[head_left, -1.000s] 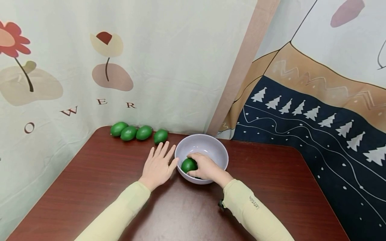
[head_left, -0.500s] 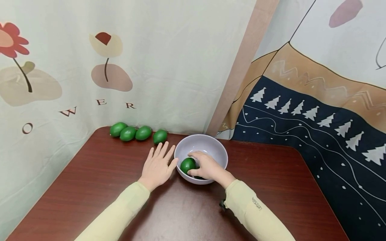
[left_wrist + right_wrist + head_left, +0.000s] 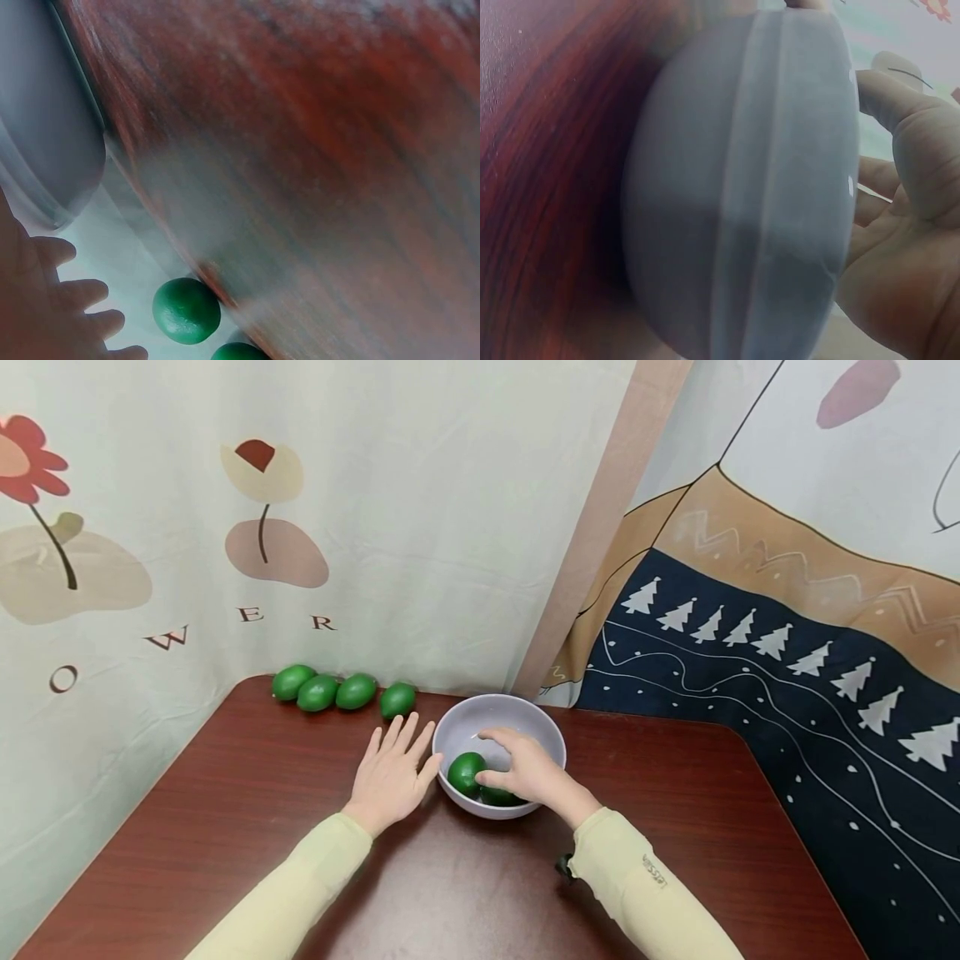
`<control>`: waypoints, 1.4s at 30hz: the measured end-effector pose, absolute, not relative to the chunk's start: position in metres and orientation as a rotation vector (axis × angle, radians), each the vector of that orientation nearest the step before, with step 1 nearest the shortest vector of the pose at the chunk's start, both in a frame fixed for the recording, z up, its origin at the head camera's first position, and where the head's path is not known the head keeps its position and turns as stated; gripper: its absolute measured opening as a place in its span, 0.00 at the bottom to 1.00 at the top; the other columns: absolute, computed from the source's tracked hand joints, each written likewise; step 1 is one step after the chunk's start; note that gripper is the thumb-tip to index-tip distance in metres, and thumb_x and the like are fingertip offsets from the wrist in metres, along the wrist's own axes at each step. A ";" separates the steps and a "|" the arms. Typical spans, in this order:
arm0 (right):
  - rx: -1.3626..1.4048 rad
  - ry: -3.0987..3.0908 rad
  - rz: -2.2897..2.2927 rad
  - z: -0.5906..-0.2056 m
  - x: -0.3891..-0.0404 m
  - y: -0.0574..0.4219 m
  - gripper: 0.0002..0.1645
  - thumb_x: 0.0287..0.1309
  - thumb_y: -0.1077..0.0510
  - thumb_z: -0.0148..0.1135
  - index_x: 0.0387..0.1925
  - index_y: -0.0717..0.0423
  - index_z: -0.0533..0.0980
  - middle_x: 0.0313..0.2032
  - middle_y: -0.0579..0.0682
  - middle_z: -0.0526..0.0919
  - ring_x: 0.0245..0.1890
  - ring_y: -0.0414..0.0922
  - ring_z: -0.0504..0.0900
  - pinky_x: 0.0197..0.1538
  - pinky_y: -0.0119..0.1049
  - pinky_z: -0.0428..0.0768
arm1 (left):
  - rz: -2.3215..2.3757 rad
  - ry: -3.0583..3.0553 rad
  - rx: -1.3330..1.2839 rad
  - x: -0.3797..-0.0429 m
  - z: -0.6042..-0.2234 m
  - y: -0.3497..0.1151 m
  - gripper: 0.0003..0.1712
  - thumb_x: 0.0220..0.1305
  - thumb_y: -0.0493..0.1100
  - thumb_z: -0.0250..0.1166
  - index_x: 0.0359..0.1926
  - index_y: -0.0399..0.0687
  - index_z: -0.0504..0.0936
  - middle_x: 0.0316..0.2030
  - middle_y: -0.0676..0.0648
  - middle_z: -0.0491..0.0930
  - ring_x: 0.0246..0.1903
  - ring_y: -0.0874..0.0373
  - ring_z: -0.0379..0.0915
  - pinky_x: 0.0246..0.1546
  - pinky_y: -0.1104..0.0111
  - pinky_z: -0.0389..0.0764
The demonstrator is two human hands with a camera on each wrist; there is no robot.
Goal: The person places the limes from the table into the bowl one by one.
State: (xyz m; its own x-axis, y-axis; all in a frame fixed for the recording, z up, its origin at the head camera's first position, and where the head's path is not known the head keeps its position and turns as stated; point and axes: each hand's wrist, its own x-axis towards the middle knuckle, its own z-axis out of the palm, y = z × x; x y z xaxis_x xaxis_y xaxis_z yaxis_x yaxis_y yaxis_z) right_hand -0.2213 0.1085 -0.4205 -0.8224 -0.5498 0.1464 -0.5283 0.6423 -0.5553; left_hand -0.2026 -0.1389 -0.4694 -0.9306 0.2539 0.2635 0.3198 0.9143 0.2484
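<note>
- Lying at the bowl's [image 3: 525, 720] ten o'clock: four limes [image 3: 356, 692].
- Left hand [image 3: 389, 779] at nine, back upward, fingers splayed, released.
- Two limes [image 3: 466, 773] inside, at eight and six.
- Right hand [image 3: 531, 770] angled in from four, fingers parted, released.

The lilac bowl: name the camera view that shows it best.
The head view: there the lilac bowl shows most of its rim and the limes inside. The right wrist view shows mainly its outer wall, close up; the left wrist view, just a cut-off part.
</note>
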 end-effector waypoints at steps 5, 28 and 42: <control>-0.892 2.843 -0.985 -0.416 -0.221 0.116 0.37 0.58 0.53 0.75 0.66 0.61 0.76 0.64 0.57 0.79 0.67 0.54 0.76 0.68 0.52 0.75 | -0.423 -2.840 -0.434 -0.204 -0.471 -0.139 0.35 0.79 0.61 0.48 0.77 0.48 0.67 0.78 0.39 0.59 0.78 0.38 0.51 0.77 0.41 0.49; -0.811 3.001 -1.166 -0.412 -0.219 0.150 0.35 0.56 0.55 0.77 0.64 0.61 0.78 0.66 0.57 0.78 0.68 0.56 0.75 0.66 0.56 0.76 | -0.426 -2.859 -0.426 -0.204 -0.472 -0.140 0.36 0.79 0.62 0.47 0.78 0.49 0.66 0.79 0.40 0.57 0.79 0.39 0.50 0.78 0.42 0.48; -0.749 3.082 -1.212 -0.419 -0.216 0.171 0.34 0.60 0.55 0.75 0.65 0.62 0.77 0.68 0.55 0.76 0.67 0.54 0.76 0.66 0.54 0.77 | -0.433 -2.845 -0.428 -0.204 -0.472 -0.139 0.36 0.79 0.61 0.48 0.78 0.48 0.66 0.78 0.39 0.59 0.79 0.39 0.49 0.77 0.42 0.48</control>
State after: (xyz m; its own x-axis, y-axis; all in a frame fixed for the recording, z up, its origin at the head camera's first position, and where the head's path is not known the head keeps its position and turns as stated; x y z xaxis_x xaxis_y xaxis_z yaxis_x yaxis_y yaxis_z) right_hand -0.2156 0.1713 -0.4190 -0.8723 -0.3045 0.3827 -0.4836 0.6535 -0.5823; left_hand -0.2039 -0.1393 -0.4716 -0.9303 0.2497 0.2685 0.3184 0.9135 0.2535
